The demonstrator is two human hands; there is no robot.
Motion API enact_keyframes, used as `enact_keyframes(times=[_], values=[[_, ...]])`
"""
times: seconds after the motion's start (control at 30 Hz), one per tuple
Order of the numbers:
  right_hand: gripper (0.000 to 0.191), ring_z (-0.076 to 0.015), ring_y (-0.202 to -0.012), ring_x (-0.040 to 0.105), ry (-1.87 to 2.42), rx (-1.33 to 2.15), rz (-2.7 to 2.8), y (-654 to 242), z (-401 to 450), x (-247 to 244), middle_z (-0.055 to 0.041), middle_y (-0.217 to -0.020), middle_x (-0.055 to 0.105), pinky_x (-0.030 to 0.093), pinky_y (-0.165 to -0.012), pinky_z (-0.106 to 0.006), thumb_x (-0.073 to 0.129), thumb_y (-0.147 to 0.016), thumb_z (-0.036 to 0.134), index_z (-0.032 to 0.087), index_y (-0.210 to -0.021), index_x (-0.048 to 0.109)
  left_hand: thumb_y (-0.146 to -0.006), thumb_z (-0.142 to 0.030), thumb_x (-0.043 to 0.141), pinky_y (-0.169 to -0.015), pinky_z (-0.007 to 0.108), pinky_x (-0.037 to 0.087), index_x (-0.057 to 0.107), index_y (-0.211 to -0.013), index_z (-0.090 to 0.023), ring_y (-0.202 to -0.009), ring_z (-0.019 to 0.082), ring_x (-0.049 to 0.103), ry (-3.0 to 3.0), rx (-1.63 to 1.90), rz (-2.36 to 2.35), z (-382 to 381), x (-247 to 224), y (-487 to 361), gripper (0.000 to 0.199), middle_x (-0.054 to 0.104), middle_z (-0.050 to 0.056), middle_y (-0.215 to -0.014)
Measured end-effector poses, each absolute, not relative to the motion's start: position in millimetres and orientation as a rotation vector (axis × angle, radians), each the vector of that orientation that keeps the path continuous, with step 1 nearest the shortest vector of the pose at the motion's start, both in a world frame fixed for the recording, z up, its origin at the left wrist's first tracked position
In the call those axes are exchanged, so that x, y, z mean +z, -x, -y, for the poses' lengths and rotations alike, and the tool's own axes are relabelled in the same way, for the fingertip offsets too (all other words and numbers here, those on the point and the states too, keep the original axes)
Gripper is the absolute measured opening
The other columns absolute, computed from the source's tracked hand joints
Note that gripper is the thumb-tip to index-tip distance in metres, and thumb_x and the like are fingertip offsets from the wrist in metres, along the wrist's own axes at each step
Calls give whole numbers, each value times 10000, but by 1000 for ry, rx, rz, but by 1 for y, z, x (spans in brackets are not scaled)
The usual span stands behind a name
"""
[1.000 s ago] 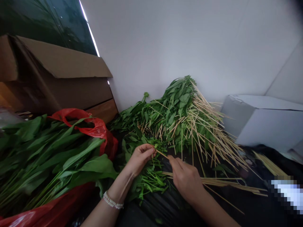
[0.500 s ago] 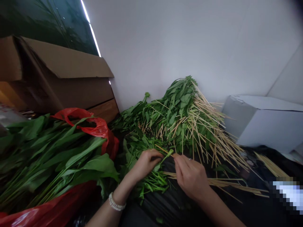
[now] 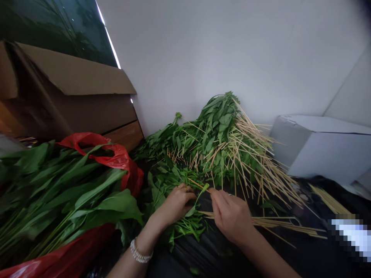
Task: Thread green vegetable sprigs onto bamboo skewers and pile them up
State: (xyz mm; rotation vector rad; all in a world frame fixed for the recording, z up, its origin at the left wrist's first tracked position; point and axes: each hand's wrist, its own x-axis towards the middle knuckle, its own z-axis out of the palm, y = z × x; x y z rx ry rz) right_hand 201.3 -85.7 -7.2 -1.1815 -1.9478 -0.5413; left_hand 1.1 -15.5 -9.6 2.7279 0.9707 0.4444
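My right hand [image 3: 230,214] is closed around a thin bamboo skewer [image 3: 195,183] that points up to the left. A leafy green stem [image 3: 199,197] crosses the skewer just ahead of my right fingers, its pale end at the top and its leaf hanging down. Whether the skewer pierces it, I cannot tell. My left hand [image 3: 178,204] has its fingers curled together beside that stem, over the loose cut greens [image 3: 189,227]; what is in its grip is hidden. A white beaded bracelet [image 3: 139,253] circles my left wrist.
Behind my hands rises a heap of skewered greens [image 3: 216,119], sticks fanning right. Loose skewers [image 3: 286,224] lie on the black covering. A red plastic bag [image 3: 131,175] of long leaves is at left, below a cardboard box [image 3: 95,112]; a white box [image 3: 327,150] sits right.
My left hand has drawn slightly left, away from the top of the green stem, and more of the stem shows. My right hand keeps the skewer. The view has shifted slightly.
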Motion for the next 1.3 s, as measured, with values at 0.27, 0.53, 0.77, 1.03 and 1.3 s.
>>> enact_keyframes(times=[0.27,0.53,0.77,1.03,1.3], values=[[263,-125,-586,562,1195,-548,1957,-201,85,-8,-20,-691,603,387,-594,-267,396,-946,129,114,-1035,643,-900,-81,473,-892,324,430,723,-1023,-219,-993,218,575,-2740,448,-1029,15,-11,-2,311,692,78,-1026],[254,-130,-586,560,1189,-534,1952,-201,85,-8,-22,-700,606,378,-599,-265,395,-955,133,119,-1046,632,-865,-179,610,-877,325,436,711,-915,-199,-951,222,602,-2496,853,-1071,13,-3,-5,115,710,66,-971],[259,-123,-586,566,1211,-533,1946,-201,85,-9,-17,-709,618,361,-589,-264,387,-961,131,131,-1061,625,-779,-276,708,-743,244,487,708,-880,-168,-778,168,655,-1581,1456,-1109,5,5,-1,148,724,28,-808],[283,-129,-545,562,1298,-540,2007,-200,82,-18,-12,-712,618,325,-550,-280,358,-964,142,139,-1072,619,-685,-320,800,-808,252,492,769,-912,-166,-824,165,671,-1311,1433,-1052,7,7,0,276,767,58,-898],[293,-130,-565,590,1301,-513,2009,-198,82,-21,-18,-732,627,346,-547,-274,348,-965,141,139,-1097,610,-656,-366,820,-800,264,512,782,-890,-173,-812,176,695,-1298,1382,-1041,9,7,-3,306,781,70,-887]])
